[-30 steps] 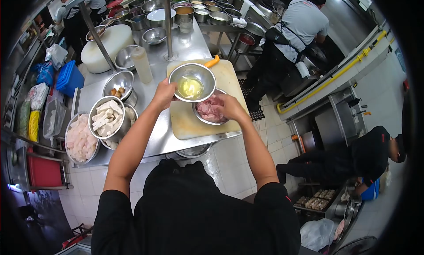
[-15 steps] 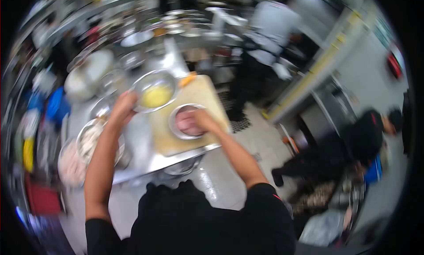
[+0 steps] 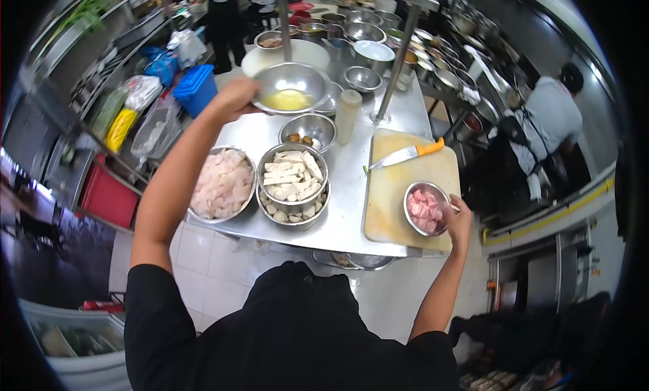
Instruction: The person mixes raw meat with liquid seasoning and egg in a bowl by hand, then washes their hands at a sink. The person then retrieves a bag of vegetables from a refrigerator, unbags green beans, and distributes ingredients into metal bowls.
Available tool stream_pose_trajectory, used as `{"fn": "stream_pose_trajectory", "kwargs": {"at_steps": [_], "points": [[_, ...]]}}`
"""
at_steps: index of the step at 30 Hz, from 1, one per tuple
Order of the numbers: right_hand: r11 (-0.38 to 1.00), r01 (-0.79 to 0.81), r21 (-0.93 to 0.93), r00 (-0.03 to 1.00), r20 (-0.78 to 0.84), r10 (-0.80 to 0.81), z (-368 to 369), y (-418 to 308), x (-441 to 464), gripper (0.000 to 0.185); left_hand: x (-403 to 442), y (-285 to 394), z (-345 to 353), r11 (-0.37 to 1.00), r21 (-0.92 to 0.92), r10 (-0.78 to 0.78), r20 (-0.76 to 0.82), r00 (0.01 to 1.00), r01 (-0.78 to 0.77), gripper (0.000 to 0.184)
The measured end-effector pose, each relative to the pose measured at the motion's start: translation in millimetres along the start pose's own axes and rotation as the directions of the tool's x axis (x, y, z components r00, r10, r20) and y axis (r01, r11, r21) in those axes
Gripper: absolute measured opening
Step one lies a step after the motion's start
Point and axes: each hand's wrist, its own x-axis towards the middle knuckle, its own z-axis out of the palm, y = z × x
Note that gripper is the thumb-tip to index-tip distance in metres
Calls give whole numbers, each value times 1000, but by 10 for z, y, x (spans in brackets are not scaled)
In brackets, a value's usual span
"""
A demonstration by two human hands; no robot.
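Note:
My left hand (image 3: 238,101) is closed on the near-left rim of a wide steel bowl (image 3: 292,74) with yellow liquid (image 3: 286,101) in it. It is held up over the far left part of the steel table, in front of a round white board (image 3: 260,58). At the right, my right hand (image 3: 461,223) grips the right rim of a small steel bowl (image 3: 407,212) of raw pink meat pieces (image 3: 425,211). This bowl is over the near right part of a cutting board (image 3: 387,212). A knife with an orange handle (image 3: 430,147) lies across the board's far part.
A bowl of pale raw slices (image 3: 223,182), a bowl of white strips (image 3: 295,176) stacked on another bowl, and a squeeze bottle (image 3: 348,117) stand left of the board. Steel posts (image 3: 393,70) rise from the table. A co-worker (image 3: 551,117) bends at the far right.
The view has turned left. My left hand has carried the bowl of yellow liquid left, away from the cutting board. My right hand has gone from inside the meat bowl to its rim.

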Motion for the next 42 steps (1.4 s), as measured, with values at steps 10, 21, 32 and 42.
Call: {"fn": "stream_pose_trajectory", "kwargs": {"at_steps": [10,21,32,42], "points": [[783,50,620,707,-575,411,-148,173,-1131,19,1411,-1678,-1276,985,118,-121,-73,990,129,28],[722,-483,497,636,-368,678,692,1235,-2334,13,2229,-2598,-1179,860,431,-391,217,894,272,54],[756,-374,-537,921,-120,370,2287,2232,-1520,43,954,-912,-1736,417,853,823,-207,530,-314,35],[817,-296,-494,902,135,409,2799,2732,-1023,52,-1794,-1499,1393,602,463,545,357,759,-650,12]]}}
